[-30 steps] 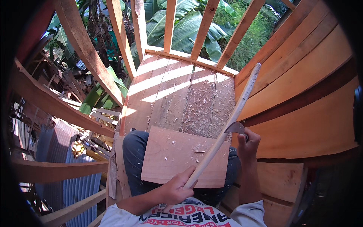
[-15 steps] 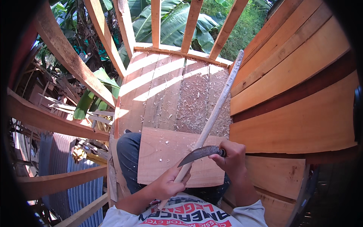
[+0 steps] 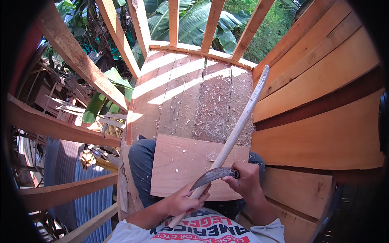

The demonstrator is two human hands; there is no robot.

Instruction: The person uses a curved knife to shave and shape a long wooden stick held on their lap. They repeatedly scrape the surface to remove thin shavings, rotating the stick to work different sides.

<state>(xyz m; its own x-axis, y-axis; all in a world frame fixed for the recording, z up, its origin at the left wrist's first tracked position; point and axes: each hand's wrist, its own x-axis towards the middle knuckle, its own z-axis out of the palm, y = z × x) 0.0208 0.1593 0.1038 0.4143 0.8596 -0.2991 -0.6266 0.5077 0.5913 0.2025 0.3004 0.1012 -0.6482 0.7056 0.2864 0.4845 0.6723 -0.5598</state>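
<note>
The long, pale, peeled wooden stick slants over the flat, light-brown rectangular board on the person's lap, its lower end by the shirt; the left hand is wrapped round it near that end, and the right hand is clenched on the handle of the curved, dark-grey metal knife, whose blade lies across the stick. For clean shaving, a low blade angle and light, even strokes should serve best, turning the stick little by little; with the tip so near the left fingers, strokes had best stop short of them. Beyond the board, curly pale wood shavings litter the brown plank floor, striped with sunlight. Orange-brown wooden wall boards line the right; upright timber slats stand ahead, with broad green leaves outside.
</note>
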